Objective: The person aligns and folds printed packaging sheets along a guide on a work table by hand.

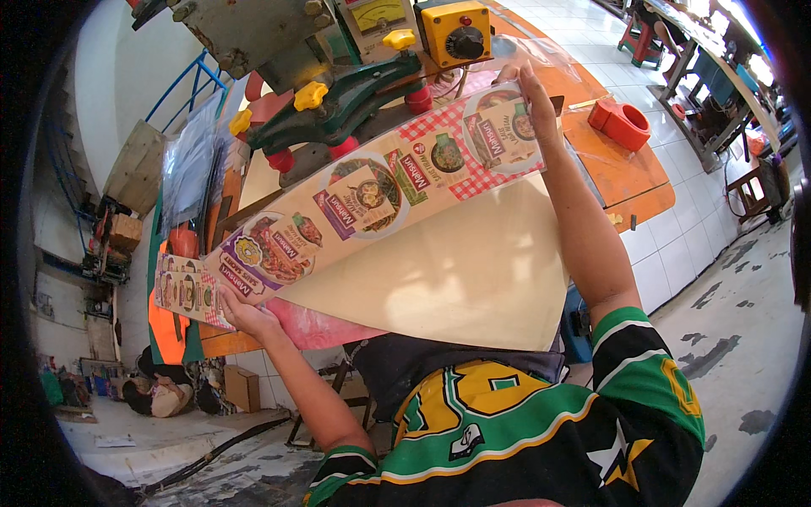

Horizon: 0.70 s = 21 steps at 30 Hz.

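Note:
A long printed sheet [372,194] with food pictures and red-checked patches stretches slantwise between my two hands. My left hand [250,319] is closed on its lower left end, thumb on the printed face. At the upper right end, my right hand [534,100] grips the edge, its fingers partly hidden behind the sheet. Below it spreads a large plain cream sheet [456,279], over a pink sheet [329,321] at the table's near edge. Beside my left hand lie smaller printed pieces [187,286], overlapping one another.
Beyond the printed sheet stands a machine with a dark green metal arm [338,106], yellow knobs and red feet. A yellow control box [456,34] with a black dial sits behind it. A red tape dispenser-like ring [621,125] rests on the orange table [625,173]. Clear plastic sheets [190,160] lie left.

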Each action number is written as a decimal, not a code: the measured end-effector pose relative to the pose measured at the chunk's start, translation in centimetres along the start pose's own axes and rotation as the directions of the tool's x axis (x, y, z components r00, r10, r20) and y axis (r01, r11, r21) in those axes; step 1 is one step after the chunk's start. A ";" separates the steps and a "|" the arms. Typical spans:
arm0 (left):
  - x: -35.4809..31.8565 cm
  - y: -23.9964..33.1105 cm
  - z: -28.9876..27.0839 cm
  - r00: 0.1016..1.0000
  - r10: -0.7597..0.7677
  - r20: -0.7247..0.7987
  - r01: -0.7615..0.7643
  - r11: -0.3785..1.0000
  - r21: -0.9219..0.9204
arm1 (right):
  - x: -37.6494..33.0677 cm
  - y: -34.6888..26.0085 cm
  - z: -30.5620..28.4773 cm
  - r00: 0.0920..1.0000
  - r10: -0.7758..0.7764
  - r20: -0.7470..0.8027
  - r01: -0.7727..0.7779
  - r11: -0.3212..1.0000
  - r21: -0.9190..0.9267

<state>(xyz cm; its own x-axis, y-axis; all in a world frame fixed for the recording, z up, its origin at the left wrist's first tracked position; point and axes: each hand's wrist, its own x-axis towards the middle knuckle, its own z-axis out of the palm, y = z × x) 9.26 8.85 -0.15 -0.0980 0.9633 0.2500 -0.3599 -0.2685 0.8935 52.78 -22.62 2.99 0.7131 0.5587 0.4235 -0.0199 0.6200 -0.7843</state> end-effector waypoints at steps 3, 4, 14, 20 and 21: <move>0.0 0.0 -0.1 1.000 -0.008 0.007 0.008 1.000 0.012 | 0.0 0.0 0.2 0.999 -0.022 0.028 0.022 1.000 0.004; 0.1 0.0 -0.2 1.000 -0.013 0.024 0.012 1.000 0.020 | -0.1 -0.1 0.4 0.999 -0.027 0.040 0.026 1.000 0.011; 0.5 -0.3 -0.4 0.999 0.033 0.001 -0.033 0.998 0.049 | -0.1 -0.2 0.8 1.000 -0.009 -0.022 0.010 0.999 0.035; 0.7 -0.7 -0.5 1.000 0.003 -0.007 -0.003 1.000 -0.014 | 0.1 0.2 -0.2 0.996 -0.027 0.083 0.019 0.995 0.102; 0.5 -0.5 -0.4 1.000 0.000 -0.012 0.000 1.000 -0.013 | 0.1 0.1 -0.1 0.997 -0.028 0.075 0.022 0.997 0.080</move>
<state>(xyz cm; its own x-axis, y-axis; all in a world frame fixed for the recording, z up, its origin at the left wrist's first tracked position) 9.01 9.52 -0.64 -0.1093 0.9632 0.2455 -0.3720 -0.2687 0.8885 52.90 -22.54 2.92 0.6590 0.5805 0.4783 -0.0603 0.6746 -0.7357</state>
